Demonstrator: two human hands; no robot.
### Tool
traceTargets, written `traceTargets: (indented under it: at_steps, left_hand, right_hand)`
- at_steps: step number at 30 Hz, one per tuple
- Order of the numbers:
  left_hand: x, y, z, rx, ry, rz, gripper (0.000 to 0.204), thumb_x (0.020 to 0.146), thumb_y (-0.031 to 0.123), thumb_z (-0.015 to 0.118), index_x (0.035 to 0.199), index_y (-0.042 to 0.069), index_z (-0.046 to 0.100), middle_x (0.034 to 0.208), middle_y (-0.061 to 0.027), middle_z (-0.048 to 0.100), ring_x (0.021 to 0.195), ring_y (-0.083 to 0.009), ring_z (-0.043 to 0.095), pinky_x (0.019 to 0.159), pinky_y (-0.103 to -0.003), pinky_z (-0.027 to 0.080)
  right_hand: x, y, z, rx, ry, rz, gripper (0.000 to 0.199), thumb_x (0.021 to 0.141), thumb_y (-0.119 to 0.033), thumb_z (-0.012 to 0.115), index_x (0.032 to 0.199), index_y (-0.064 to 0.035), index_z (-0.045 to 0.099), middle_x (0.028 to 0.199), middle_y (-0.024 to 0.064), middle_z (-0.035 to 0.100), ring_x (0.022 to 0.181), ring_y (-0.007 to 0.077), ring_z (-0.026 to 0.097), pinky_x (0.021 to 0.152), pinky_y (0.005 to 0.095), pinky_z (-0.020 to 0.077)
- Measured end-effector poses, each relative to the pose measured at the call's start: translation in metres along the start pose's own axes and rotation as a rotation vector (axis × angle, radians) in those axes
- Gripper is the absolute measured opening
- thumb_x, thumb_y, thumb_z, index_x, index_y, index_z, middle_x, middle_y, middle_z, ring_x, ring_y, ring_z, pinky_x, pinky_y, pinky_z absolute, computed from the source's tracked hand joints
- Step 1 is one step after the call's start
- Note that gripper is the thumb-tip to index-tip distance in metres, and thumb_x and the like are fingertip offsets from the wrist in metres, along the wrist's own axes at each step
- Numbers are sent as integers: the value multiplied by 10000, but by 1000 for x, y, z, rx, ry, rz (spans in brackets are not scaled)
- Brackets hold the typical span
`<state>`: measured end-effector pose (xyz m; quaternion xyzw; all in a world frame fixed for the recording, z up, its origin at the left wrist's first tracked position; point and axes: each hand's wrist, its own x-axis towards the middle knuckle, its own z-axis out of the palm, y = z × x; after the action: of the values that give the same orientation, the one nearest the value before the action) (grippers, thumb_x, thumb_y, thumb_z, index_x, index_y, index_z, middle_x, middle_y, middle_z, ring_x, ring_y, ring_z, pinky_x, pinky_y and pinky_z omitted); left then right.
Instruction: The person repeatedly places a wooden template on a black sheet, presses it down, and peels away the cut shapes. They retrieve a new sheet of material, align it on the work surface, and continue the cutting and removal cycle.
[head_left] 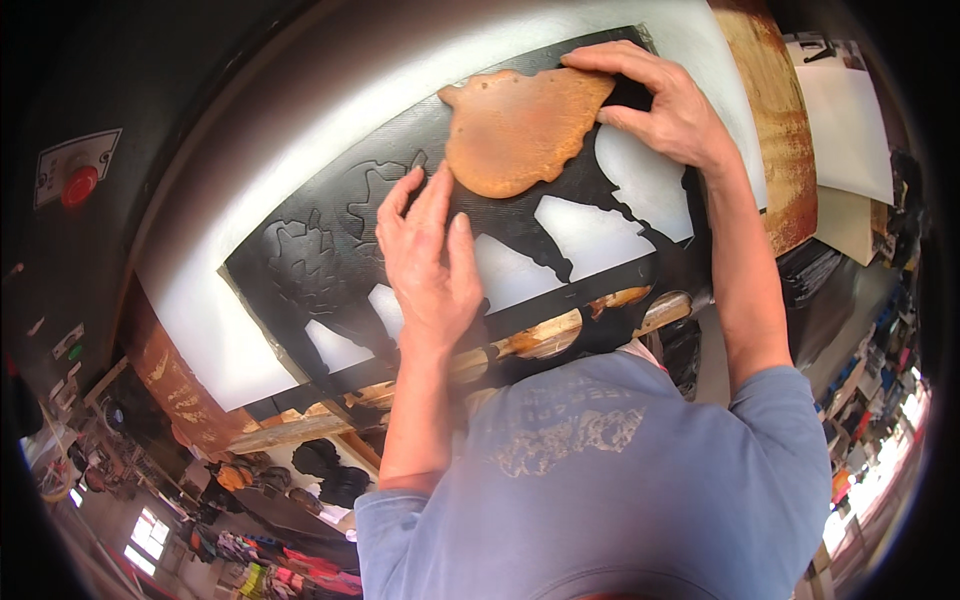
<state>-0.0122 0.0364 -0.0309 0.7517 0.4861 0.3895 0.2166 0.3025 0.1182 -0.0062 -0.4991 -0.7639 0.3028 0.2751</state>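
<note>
Much black sheet point(345, 240) flanks a brown piece point(522, 135), right hand point(678, 112) pinching edges, left point(430, 265) spread.

Shirt print point(565, 438) and label point(92, 152), both illegible

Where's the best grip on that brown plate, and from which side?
Probably the tapering upper-right corner of the brown plate, from the right: the plate lies flat on the black sheet, and the right hand spans that corner.
</note>
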Motion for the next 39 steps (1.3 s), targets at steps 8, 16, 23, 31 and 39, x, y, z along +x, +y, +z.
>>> traceTargets:
  at_steps: [8, 16, 23, 31, 39]
  left_hand:
    - [-1, 2, 6, 65, 35, -14, 530, 915, -66, 665, 1436, 14, 611, 1375, -168, 699, 1346, -458, 559, 1129, -519, 395]
    - [3, 1, 4, -71, 136, -75, 358, 952, -63, 637, 1303, -29, 697, 1240, -176, 762, 1266, -448, 618, 1106, -512, 457]
    - [1, 4, 7, -81, 193, -178, 318, 988, -27, 625, 1287, -12, 733, 1193, -174, 758, 1280, -388, 624, 1059, -465, 507]
    - [-14, 24, -14, 55, 189, -110, 323, 996, -16, 628, 1302, 8, 726, 1264, -144, 743, 1270, -342, 638, 1077, -432, 500]
    - [-119, 99, -2, -163, -101, -234, 80, 911, 20, 743, 990, 34, 746, 969, -136, 753, 896, -308, 702, 804, -400, 547]
  right_hand:
    - [-4, 4, 17, 27, 59, -92, 622, 744, 56, 636, 1355, -39, 709, 1415, 130, 688, 1325, 294, 619, 1176, 416, 454]
    - [2, -1, 18, -77, 64, -155, 588, 756, 13, 652, 1335, -59, 726, 1422, 121, 691, 1325, 317, 622, 1169, 433, 453]
    - [1, 11, 27, -72, 148, -199, 535, 792, -54, 653, 1312, -141, 738, 1426, 37, 691, 1265, 281, 647, 1148, 401, 486]
    - [-29, -5, 33, -92, 367, -144, 502, 852, -103, 717, 1354, -96, 693, 1317, 109, 715, 1260, 320, 653, 1091, 418, 530]
    - [-97, -31, 45, 83, 504, 57, 234, 957, -7, 692, 1189, 9, 724, 1054, 93, 736, 964, 169, 691, 884, 295, 548]
